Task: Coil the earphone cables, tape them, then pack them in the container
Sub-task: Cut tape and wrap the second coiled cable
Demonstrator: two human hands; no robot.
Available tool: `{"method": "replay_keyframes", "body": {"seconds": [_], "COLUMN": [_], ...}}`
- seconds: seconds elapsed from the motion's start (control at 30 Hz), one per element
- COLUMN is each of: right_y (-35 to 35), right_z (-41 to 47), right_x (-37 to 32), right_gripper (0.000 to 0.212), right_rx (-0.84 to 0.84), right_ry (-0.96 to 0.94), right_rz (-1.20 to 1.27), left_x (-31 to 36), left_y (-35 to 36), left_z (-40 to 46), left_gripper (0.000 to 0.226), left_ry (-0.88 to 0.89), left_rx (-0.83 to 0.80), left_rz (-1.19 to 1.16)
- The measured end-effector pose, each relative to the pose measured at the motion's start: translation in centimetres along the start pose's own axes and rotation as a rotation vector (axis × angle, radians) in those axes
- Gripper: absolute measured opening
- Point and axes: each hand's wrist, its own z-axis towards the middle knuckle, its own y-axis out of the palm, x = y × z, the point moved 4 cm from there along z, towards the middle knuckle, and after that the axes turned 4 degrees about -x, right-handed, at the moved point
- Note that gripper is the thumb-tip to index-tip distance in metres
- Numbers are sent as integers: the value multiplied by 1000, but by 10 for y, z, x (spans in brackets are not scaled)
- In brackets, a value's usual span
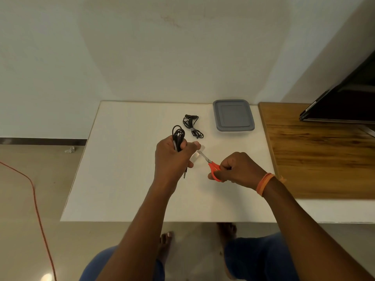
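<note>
Left hand (172, 159): raised over the middle of the white table (125, 179); grip curled round a coiled black earphone cable (178, 136), loops standing up out of the fist, plug end (185, 174) hanging below it. Thumb and forefinger of same hand also pinching a strip of clear tape (196, 157), stretched toward the right.

Right hand (239, 169): just right of the left, fingers through the orange handles of small scissors (211, 164); grip closed on handles. Blades pointed up-left, tips at the tape; how far the blades stand apart too small to tell. Orange band (263, 183) on the wrist.

Second earphone cable (192, 125): black, already coiled, pale wrap at the waist, lying flat on table behind the hands, apart from both.

Container (233, 115): grey, rectangular, lid on, at far right edge of table, near second cable but not touching.

Wooden surface (324, 155): adjoining table on right, dark screen (349, 98) at its far end.

Floor, left: orange cord (36, 203), small crumpled white scrap (70, 149).
</note>
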Motion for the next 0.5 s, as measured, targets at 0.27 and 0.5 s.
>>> {"method": "replay_keyframes", "body": {"seconds": [0.27,0.5], "right_y": [-2,-10], "right_z": [-5,-7], "right_x": [4,26], "right_gripper": [31,38], "right_rx": [-35,11], "right_ry": [1,97], "right_rz": [151,163], "left_x": [-1,-1], "left_y": [0,-4], "left_z": [1,0], "left_gripper": [35,36], "left_ry": [-31,-68], "left_rx": [8,22], "left_rz": [-35,-104]}}
